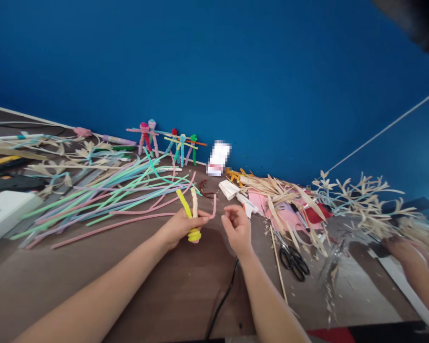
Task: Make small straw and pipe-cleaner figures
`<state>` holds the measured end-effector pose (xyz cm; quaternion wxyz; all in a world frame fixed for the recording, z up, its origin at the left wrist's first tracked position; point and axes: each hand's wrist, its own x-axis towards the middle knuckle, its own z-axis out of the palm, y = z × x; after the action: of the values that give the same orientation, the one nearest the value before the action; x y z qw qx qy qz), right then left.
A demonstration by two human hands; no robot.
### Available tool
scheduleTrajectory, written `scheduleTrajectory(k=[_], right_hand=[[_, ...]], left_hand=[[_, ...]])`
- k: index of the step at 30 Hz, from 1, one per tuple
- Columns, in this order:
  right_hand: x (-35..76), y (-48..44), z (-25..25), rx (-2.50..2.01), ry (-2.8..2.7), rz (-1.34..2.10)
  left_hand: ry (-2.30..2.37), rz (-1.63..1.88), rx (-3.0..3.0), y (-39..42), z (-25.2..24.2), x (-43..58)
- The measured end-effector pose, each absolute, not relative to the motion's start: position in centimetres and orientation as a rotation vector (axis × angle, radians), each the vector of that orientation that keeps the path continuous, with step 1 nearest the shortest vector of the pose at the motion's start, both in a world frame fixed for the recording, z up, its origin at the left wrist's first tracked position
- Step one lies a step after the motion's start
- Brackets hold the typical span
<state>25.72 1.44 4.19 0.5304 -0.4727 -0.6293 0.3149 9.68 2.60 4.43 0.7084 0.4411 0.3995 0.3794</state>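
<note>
My left hand [186,223] is closed around a yellow and cream pipe-cleaner figure [194,235], its two wound legs pointing up and a yellow coil showing below my fingers. A pink pipe cleaner [157,216] runs through the same grip. Its bent end [215,206] sticks up on the right, toward my other hand. My right hand [238,226] hovers just beside that end, its fingers loosely curled and apart, with nothing visible in them. Loose pastel pipe cleaners [110,197] lie spread to the left of my hands.
Several finished pipe-cleaner figures [181,147] lean against the blue wall. Black-handled scissors [295,262] and pale strips [271,188] lie to the right. A white box [9,214] sits at the far left. A black cable [223,300] crosses the table. Another person's hand [402,250] is at the right edge.
</note>
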Motion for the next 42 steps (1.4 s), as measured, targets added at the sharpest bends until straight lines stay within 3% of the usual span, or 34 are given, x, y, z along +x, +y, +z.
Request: scheduleTrajectory(k=[5, 21, 30, 34, 42], right_hand=[[25.8, 1.0, 4.8, -1.073, -1.792, 0.529], [25.8, 1.2, 4.9, -1.125, -1.892, 0.573], [25.2, 1.4, 4.0, -1.236, -1.549, 1.133], [25.2, 1.5, 3.8, -1.127, -1.459, 1.336], [25.5, 1.3, 3.7, -1.189, -1.763, 0.827]], left_hand=[[0.848, 0.815, 0.890, 2.7, 4.7, 9.3], [0.898, 0.878, 1.213, 2.6, 4.3, 9.4], [1.018, 1.120, 1.629, 2.6, 3.9, 9.7], [1.046, 1.082, 1.545, 2.7, 3.9, 9.5], [0.937, 0.930, 1.186, 2.7, 4.2, 9.7]])
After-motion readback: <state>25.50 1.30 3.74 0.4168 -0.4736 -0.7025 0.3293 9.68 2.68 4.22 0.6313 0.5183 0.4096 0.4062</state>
